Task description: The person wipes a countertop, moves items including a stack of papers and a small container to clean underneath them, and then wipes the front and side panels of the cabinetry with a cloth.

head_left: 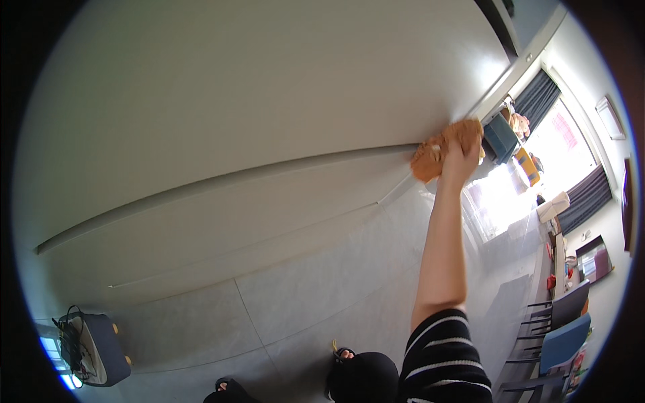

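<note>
My right hand [458, 156] is closed around an orange-brown cloth [430, 158]. It presses the bunched cloth against the right edge of a large pale panel [269, 87], where a long groove [222, 181] runs across the front and ends beneath the cloth. My bare right forearm reaches up from a black sleeve with white stripes. Nothing of my left hand shows.
A dark grey bin-like container [101, 349] holding black cables stands on the grey tiled floor [282, 322] at lower left. My feet in dark sandals are below. Blue and grey chairs [564, 339] line the right side, with a bright window and dark curtains [586, 196] beyond.
</note>
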Available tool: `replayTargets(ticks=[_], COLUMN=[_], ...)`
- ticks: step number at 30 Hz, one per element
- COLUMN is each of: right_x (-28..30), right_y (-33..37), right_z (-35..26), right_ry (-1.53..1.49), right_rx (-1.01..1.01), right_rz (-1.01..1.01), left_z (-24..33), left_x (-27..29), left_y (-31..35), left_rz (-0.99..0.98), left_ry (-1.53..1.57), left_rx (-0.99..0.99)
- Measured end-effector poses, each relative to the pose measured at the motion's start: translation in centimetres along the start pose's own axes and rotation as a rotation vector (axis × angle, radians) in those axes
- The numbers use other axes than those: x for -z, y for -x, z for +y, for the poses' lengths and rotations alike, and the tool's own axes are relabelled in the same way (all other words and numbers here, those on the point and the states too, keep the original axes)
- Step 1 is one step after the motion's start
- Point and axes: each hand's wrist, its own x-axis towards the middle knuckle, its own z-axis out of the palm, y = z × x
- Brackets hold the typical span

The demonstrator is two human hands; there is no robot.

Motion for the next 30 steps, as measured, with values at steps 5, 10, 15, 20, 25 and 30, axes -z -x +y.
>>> replayTargets(ticks=[5, 10, 15, 20, 25, 30], right_x=[-1.2, -2.3, -5.1, -6.0, -6.7, -10.2], right_y=[0.6, 11.4, 19.1, 20.7, 21.5, 28.3], right_z=[-1.6, -5.2, -9.2, -9.3, -12.2, -23.8], right_ry=[0.197, 0.403, 0.325, 0.298, -0.227, 0.252], right_rx=[-0.311, 0.082, 0.353, 0.465, -0.331, 0.092], right_rz=[-0.232, -0.366, -0.354, -0.291, -0.314, -0.652], left_z=[-1.2, 0.1, 21.3, 28.8, 30.0, 28.9], left_x=[-0.7, 2.8, 26.7, 30.7, 30.2, 29.9], left_y=[0.4, 3.3, 18.9, 21.5, 20.5, 19.7], left_rz=[0.042, 0.477, 1.35, 1.443, 1.396, 1.507], left_ry=[-0.011, -0.096, 0.089, 0.067, 0.108, 0.065], left_rx=[-0.012, -0.386, -0.945, -0.796, -0.797, -0.761])
